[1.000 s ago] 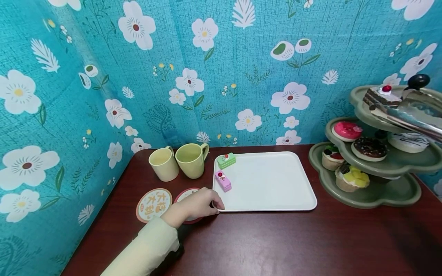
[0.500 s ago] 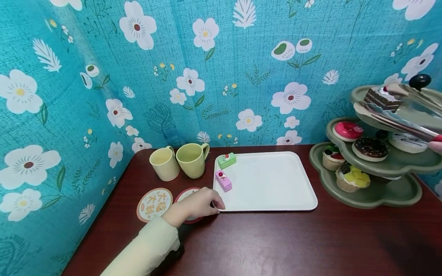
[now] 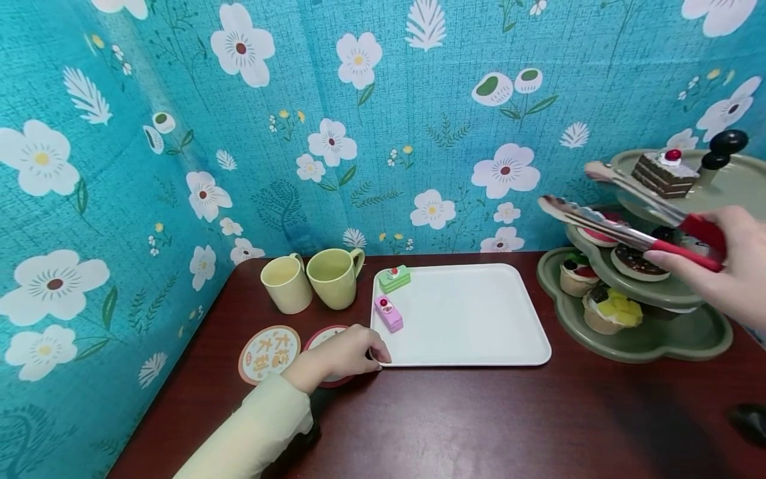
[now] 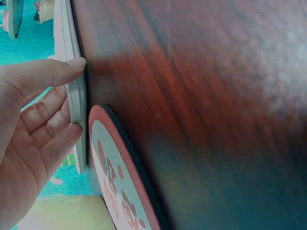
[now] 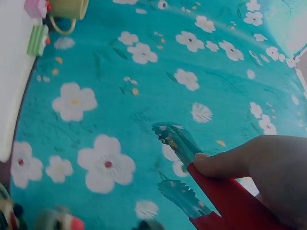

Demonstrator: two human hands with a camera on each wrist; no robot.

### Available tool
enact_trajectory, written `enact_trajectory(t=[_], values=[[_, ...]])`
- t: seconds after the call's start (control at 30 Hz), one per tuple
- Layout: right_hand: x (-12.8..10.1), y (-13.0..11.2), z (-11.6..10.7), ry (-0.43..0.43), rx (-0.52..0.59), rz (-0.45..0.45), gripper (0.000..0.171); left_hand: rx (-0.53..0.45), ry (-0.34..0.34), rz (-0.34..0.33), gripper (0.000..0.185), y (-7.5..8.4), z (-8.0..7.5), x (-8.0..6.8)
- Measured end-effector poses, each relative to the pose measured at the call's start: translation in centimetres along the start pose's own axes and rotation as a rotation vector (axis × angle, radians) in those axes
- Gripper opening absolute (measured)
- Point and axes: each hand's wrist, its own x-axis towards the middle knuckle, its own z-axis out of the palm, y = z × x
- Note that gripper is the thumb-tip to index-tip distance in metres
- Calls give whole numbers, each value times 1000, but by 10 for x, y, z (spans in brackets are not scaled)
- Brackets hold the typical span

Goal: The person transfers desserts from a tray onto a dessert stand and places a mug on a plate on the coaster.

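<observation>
Your right hand (image 3: 727, 269) grips the red-handled metal tongs (image 3: 622, 213), fingers wrapped round the red grip; the scalloped tips stand apart in the air in front of the green three-tier cake stand (image 3: 652, 336), and nothing is between them. Your left hand (image 3: 344, 352) pinches the near left corner of the white rectangular plastic tray (image 3: 473, 319), thumb on the rim and fingers beneath its edge, as the left wrist view shows.

Watch the tong arms: they hang close to the pink-iced doughnut and the chocolate doughnut (image 3: 636, 261) on the middle tier, and a careless swing could likely knock one off or rock the stand. The chocolate layer cake slice (image 3: 664, 173) on the top tier sits near the rim, so a clumsy squeeze might tip it over the edge. Lift the tray corner higher and the small pink cake block (image 3: 387, 313) and the green cake block (image 3: 394, 279) could slide.

Everything rests on a dark red-brown wooden table (image 3: 479, 419). Two pale green mugs (image 3: 311, 279) stand left of the tray, with two round printed coasters (image 3: 269, 354) nearer you, one partly under your left hand. Teal cloth printed with white flowers (image 3: 359, 133) encloses the back and left.
</observation>
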Motion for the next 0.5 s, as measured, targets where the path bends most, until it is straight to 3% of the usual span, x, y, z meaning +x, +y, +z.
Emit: enact_trajectory(t=[0.13, 0.23, 0.4, 0.5], values=[[9, -7, 5, -139, -134, -54, 90, -3, -1, -6, 14, 0, 0, 0], [11, -12, 12, -233, -174, -62, 90, -6, -2, -3, 14, 0, 0, 0], [6, -21, 33, -372, -128, -44, 96, -7, -2, 2, 14, -1, 0, 0], [1, -25, 48, -398, -67, -67, 95, -5, -1, 2, 14, -2, 1, 0]])
